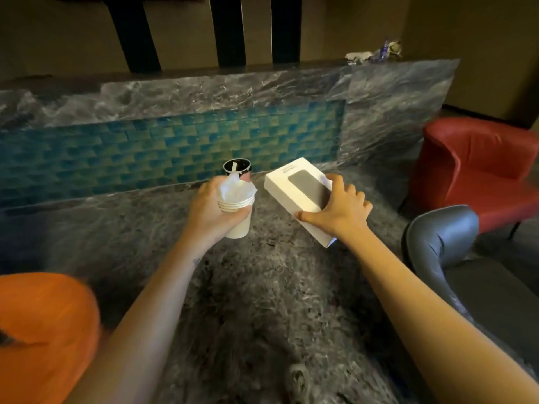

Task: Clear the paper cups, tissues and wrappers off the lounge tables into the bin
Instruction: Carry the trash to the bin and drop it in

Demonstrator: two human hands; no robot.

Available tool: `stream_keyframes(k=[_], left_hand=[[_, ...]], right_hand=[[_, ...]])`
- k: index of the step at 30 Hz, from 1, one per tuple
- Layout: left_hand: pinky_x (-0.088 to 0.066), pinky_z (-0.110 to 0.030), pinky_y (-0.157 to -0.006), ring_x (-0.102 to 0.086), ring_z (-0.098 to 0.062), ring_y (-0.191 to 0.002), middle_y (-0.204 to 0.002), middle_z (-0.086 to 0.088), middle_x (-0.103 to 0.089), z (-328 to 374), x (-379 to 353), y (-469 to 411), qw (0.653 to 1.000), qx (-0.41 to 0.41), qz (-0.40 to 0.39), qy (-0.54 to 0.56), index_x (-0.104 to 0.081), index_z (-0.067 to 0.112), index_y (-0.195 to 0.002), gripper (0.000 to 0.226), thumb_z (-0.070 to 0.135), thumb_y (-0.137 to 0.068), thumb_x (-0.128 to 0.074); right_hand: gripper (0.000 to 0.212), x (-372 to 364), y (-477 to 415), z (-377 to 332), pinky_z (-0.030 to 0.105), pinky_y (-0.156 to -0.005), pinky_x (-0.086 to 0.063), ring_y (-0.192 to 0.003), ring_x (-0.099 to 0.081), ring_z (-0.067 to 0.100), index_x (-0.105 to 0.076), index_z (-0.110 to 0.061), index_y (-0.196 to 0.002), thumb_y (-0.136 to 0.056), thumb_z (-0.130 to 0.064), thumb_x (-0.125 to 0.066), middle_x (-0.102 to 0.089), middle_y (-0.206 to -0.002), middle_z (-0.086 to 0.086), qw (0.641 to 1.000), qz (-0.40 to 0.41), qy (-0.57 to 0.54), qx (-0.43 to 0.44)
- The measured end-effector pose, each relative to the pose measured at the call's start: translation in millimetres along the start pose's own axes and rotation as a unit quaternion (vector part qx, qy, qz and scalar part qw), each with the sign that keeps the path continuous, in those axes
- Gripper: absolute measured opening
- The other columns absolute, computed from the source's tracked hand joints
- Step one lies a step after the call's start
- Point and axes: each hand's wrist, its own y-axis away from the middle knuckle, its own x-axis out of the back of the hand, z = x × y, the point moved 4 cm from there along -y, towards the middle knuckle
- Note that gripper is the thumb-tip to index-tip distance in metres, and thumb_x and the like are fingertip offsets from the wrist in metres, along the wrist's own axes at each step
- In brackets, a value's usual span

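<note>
Cups (pixel 237 220) with tissue (pixel 233 186) are gripped in left hand (pixel 210 211), just left of box (pixel 294 188), which right hand (pixel 338 211) grasps. Black cup (pixel 236 167) and far wrappers (pixel 376 52) beyond box are left to clear; bin unseen.

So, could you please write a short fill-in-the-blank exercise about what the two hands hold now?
1. The left hand grips a stack of white paper cups with a crumpled white ___ stuffed inside.
2. The right hand holds a flat white cardboard ___.
3. The upholstered armchair beyond the grey chair is ___.
Missing words: tissue, box, red.
</note>
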Motion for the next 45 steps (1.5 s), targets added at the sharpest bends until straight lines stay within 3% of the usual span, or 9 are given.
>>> stream_keyframes(k=[7,11,14,18,24,31,35,40,45], left_hand=[[-0.032,-0.018,-0.066,-0.045,-0.01,-0.098,-0.107,0.011,-0.046,-120,-60,-244,0.998,0.054,0.023,-0.005,-0.044,0.03,-0.113,0.054,0.024,-0.071,-0.077],[-0.031,-0.019,-0.069,-0.042,-0.008,-0.097,-0.102,0.016,-0.045,-186,-51,-362,0.993,0.095,0.058,-0.038,-0.045,0.025,-0.121,0.059,0.021,-0.072,-0.077],[-0.033,-0.025,-0.077,-0.044,-0.012,-0.1,-0.11,0.009,-0.046,-247,-49,-440,0.988,0.117,0.08,-0.062,-0.046,0.019,-0.125,0.061,0.02,-0.072,-0.077],[-0.034,-0.026,-0.077,-0.046,-0.012,-0.102,-0.113,0.009,-0.048,-338,-64,-560,0.986,0.112,0.096,-0.081,-0.048,0.018,-0.124,0.061,0.023,-0.071,-0.079],[-0.035,-0.027,-0.075,-0.047,-0.014,-0.102,-0.112,0.008,-0.047,-435,-102,-781,0.988,0.129,0.073,-0.052,-0.046,0.02,-0.125,0.064,0.025,-0.071,-0.079],[-0.033,-0.03,-0.081,-0.042,-0.016,-0.112,-0.131,0.0,-0.04,-520,-192,-1024,0.994,0.101,-0.01,-0.049,-0.036,0.025,-0.137,0.078,0.023,-0.071,-0.078],[-0.031,-0.026,-0.077,-0.041,-0.012,-0.103,-0.122,0.002,-0.042,-604,-248,-1126,0.992,0.111,-0.022,-0.059,-0.041,0.02,-0.13,0.071,0.021,-0.07,-0.078],[-0.034,-0.019,-0.07,-0.044,-0.012,-0.101,-0.115,0.004,-0.043,-711,-302,-1230,0.986,0.163,-0.013,-0.035,-0.042,0.027,-0.114,0.056,0.02,-0.071,-0.077],[-0.042,-0.031,-0.077,-0.051,-0.017,-0.102,-0.115,-0.001,-0.051,-818,-344,-1289,0.972,0.233,0.006,-0.026,-0.048,0.015,-0.116,0.058,0.036,-0.069,-0.074]], right_hand=[[0.094,-128,-257,-13,0.049,-0.096,-0.029,-0.119,-0.038,0.036,-0.031,-0.023,-0.129,-0.055,-0.066,-0.071,-0.044,-0.128,0.01,0.999,-0.034,0.009,0.04],[0.095,-198,-389,-62,0.049,-0.096,-0.028,-0.119,-0.037,0.035,-0.029,-0.025,-0.133,-0.057,-0.065,-0.071,-0.043,-0.13,0.009,0.994,-0.07,-0.009,0.08],[0.097,-261,-480,-95,0.049,-0.097,-0.027,-0.12,-0.037,0.034,-0.028,-0.026,-0.133,-0.055,-0.066,-0.071,-0.043,-0.13,0.007,0.99,-0.091,-0.017,0.105],[0.099,-352,-613,-119,0.048,-0.096,-0.028,-0.119,-0.037,0.033,-0.027,-0.027,-0.133,-0.054,-0.067,-0.069,-0.044,-0.128,0.008,0.987,-0.107,-0.014,0.118],[0.099,-429,-822,-130,0.049,-0.101,-0.026,-0.123,-0.037,0.036,-0.027,-0.025,-0.136,-0.056,-0.064,-0.072,-0.043,-0.133,0.011,0.993,-0.103,0.0,0.052],[0.096,-502,-1032,-120,0.048,-0.103,-0.025,-0.124,-0.036,0.035,-0.028,-0.024,-0.136,-0.059,-0.061,-0.073,-0.042,-0.135,0.011,0.997,-0.081,0.014,-0.007],[0.096,-597,-1142,-118,0.047,-0.102,-0.025,-0.123,-0.036,0.035,-0.027,-0.024,-0.136,-0.06,-0.06,-0.073,-0.042,-0.135,0.011,0.994,-0.108,-0.003,-0.006],[0.094,-722,-1270,-134,0.044,-0.1,-0.026,-0.121,-0.037,0.033,-0.028,-0.027,-0.135,-0.058,-0.059,-0.073,-0.042,-0.133,0.008,0.986,-0.166,0.001,-0.006],[0.095,-837,-1345,-151,0.046,-0.102,-0.023,-0.122,-0.035,0.031,-0.028,-0.027,-0.135,-0.057,-0.055,-0.074,-0.041,-0.133,0.008,0.977,-0.213,-0.009,-0.006]])
